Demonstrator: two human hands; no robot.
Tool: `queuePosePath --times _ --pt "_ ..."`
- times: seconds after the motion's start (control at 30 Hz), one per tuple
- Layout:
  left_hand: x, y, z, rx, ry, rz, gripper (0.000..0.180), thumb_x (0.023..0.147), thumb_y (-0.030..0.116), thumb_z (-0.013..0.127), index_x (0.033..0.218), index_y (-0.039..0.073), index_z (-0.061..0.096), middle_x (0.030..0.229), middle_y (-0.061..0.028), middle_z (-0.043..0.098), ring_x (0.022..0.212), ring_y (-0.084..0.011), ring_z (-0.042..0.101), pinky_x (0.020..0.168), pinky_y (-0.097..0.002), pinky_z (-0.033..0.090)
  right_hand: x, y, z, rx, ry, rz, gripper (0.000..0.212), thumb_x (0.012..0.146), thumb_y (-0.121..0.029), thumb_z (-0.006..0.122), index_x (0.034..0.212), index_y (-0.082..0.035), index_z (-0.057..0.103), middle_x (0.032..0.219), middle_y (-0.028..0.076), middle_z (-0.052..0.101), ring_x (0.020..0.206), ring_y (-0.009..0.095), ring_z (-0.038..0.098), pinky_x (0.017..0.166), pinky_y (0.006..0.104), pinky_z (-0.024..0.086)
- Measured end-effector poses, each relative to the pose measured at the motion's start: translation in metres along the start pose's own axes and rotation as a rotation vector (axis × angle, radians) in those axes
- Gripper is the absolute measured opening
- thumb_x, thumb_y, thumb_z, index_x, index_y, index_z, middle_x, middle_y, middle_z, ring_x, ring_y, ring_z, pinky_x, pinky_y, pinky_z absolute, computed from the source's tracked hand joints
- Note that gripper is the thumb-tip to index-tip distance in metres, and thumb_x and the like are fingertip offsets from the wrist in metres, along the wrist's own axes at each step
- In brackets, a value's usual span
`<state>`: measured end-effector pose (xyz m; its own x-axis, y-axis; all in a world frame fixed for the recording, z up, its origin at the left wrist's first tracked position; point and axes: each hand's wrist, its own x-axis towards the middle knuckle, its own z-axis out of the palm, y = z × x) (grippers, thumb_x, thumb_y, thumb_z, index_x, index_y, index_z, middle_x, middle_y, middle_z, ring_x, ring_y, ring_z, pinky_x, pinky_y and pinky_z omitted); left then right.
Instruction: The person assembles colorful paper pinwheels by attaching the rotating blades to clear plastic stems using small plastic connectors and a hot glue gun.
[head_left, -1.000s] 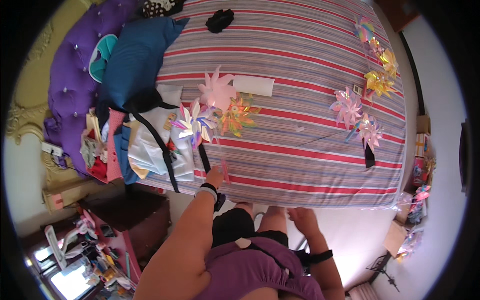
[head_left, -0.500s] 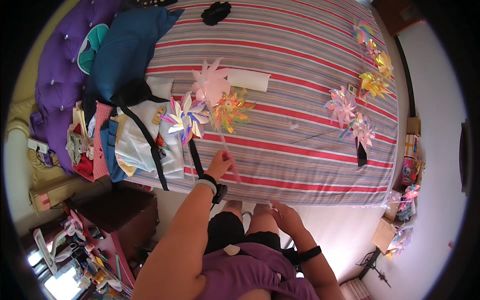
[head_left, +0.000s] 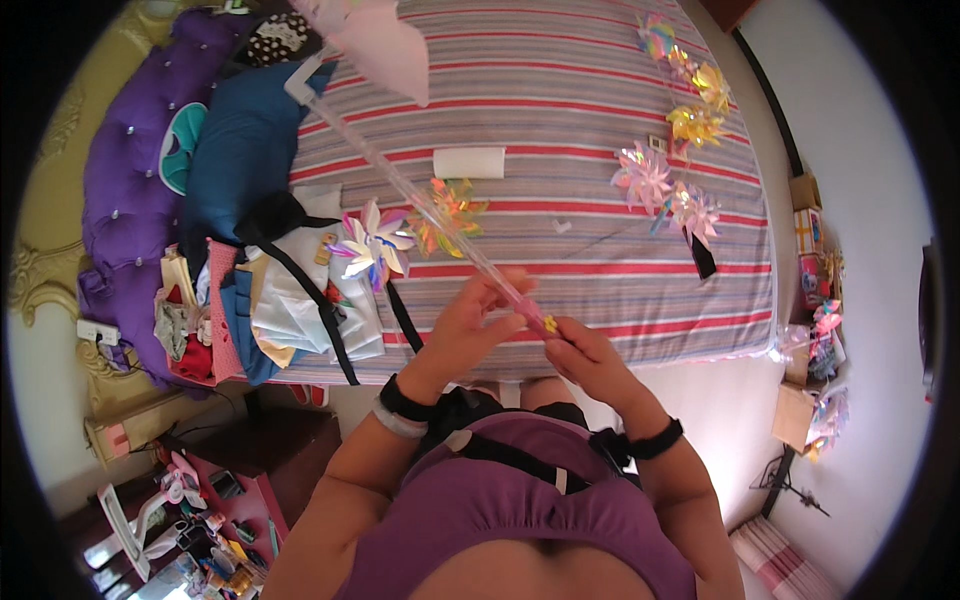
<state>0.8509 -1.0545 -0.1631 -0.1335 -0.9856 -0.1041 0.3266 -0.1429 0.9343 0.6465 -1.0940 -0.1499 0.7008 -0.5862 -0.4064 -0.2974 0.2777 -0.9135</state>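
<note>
A pale pink pinwheel point(head_left: 385, 50) is raised toward me, its head cut off by the top edge of the view. Its clear stick slants down to a pink handle with a small yellow piece on it. At the handle's lower end, my right hand point(head_left: 592, 362) grips it between thumb and fingers. My left hand point(head_left: 470, 318) curls loosely round the handle just above, thumb on the near side. On the bed beyond lie a white iridescent pinwheel point(head_left: 374, 243) and an orange-gold pinwheel point(head_left: 448, 215).
A white paper piece point(head_left: 469, 162) lies on the striped bed point(head_left: 560, 115). Pink pinwheels point(head_left: 642, 175) and yellow pinwheels point(head_left: 697, 125) rest at the right. Folded clothes point(head_left: 295, 310), a black strap point(head_left: 318, 295) and a blue pillow point(head_left: 245, 130) are at the left. A cluttered desk point(head_left: 265, 500) stands lower left.
My left hand has lifted the pink pinwheel off the bed, and its head has swung up and left. My right hand has risen from my lap onto the handle.
</note>
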Motion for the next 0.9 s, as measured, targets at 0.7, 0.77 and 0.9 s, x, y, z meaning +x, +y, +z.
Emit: queuePosePath --times 0.7,0.77,0.9 --pt "-0.108 0.154 0.067 -0.634 0.007 0.65 0.045 0.1 0.035 0.027 0.131 0.004 0.039 0.042 0.0036 0.033 0.031 -0.0057 0.024 0.032 -0.0207 0.022 -0.058 -0.115 0.066 0.255 -0.823 0.029 0.028 0.095 -0.027 0.048 0.098 0.001 0.05 0.061 0.003 0.045 0.045 0.007 0.04 0.04 0.0217 0.033" --pt "-0.112 0.149 0.066 -0.644 0.109 0.693 0.041 0.1 0.031 0.03 0.127 0.003 0.044 0.044 0.0033 0.033 0.031 -0.0059 0.026 0.032 -0.0204 0.022 -0.062 -0.118 0.067 0.009 -0.677 -0.104 0.026 0.094 -0.027 0.05 0.098 -0.001 0.05 0.062 0.004 0.045 0.049 0.009 0.041 0.045 0.024 0.034" --pt "-0.114 0.145 0.063 -0.651 0.211 0.684 0.037 0.1 0.027 0.034 0.122 0.002 0.048 0.043 0.0028 0.033 0.03 -0.0062 0.026 0.031 -0.0209 0.022 -0.059 -0.106 0.077 -0.303 -0.456 -0.407 0.028 0.091 -0.026 0.054 0.097 0.001 0.05 0.064 0.009 0.049 0.052 0.018 0.046 0.052 0.0313 0.038"
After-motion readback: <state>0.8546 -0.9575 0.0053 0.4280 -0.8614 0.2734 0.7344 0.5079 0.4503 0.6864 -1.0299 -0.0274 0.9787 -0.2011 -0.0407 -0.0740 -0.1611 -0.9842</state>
